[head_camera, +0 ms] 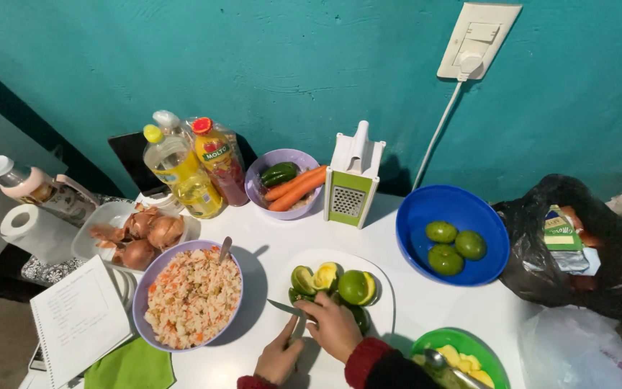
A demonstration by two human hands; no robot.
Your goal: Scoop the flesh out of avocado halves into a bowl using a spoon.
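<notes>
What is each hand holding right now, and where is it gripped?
The left hand grips a knife by its handle. The right hand presses down on the cut green fruit on the white plate.

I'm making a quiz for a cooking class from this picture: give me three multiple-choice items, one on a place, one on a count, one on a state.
1. Where do the carrots lie?
A. in the small purple bowl
B. in the blue bowl
C. on the white plate

2. How many whole green fruits are in the blue bowl?
A. one
B. three
C. five

3. What does the left hand hold?
A. a spoon
B. nothing
C. a knife

Answers:
1 A: the carrots rest beside a green pepper in the purple bowl by the grater.
2 B: three round fruits sit together there.
3 C: its fingers close round the handle, blade pointing at the cut pieces under the right hand.
</notes>
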